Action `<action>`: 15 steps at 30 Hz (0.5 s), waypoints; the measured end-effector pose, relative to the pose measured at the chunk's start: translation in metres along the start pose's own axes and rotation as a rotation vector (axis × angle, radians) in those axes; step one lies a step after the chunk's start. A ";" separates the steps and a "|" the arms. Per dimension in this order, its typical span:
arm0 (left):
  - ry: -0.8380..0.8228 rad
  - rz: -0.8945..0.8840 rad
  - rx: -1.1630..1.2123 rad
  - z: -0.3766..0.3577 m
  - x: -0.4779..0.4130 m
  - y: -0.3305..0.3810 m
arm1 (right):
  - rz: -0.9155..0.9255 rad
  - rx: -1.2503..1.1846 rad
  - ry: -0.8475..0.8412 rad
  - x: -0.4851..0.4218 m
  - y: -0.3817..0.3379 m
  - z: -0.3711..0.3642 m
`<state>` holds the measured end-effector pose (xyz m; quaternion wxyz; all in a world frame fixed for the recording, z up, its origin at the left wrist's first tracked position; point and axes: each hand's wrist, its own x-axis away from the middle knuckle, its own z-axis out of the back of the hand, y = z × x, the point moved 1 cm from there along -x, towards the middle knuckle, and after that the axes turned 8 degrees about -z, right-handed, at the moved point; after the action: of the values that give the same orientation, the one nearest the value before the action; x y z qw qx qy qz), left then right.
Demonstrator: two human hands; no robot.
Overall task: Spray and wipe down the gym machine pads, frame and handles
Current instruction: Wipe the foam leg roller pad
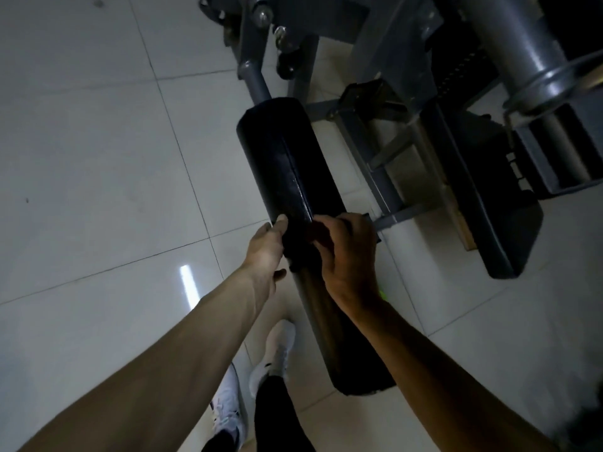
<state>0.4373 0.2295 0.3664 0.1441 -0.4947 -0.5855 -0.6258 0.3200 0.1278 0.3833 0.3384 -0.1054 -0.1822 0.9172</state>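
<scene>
while the left hand (266,247) curls its fingers (280,221) round the roller pad (287,164), which juts over the tiled floor (98,158), the right hand (349,259) clenches over its top, maybe on a dark cloth (295,247), too dim to tell; i'd wipe right round, seam (295,177) included, before the frame (387,192).

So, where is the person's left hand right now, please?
Head view, centre: the left hand grips the black roller pad at its near end, left of the right hand.

The left hand (266,247) and right hand (347,256) hold the black roller pad (287,164), seemingly through a dark cloth (298,247).
</scene>
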 end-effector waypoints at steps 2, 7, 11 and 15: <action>0.003 0.004 0.023 -0.002 -0.005 0.009 | 0.041 0.030 -0.002 -0.035 -0.015 -0.008; 0.008 0.049 0.074 0.003 -0.014 0.015 | 0.090 0.004 0.009 -0.147 -0.062 -0.029; -0.002 0.066 0.093 0.003 -0.015 0.015 | 0.066 -0.072 -0.047 -0.218 -0.091 -0.040; 0.022 0.067 0.106 0.002 -0.011 0.013 | 0.135 -0.057 -0.169 -0.213 -0.085 -0.036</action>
<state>0.4532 0.2236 0.3646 0.1974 -0.4990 -0.5994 -0.5939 0.5403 0.0572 0.3999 0.2562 -0.0491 -0.2284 0.9380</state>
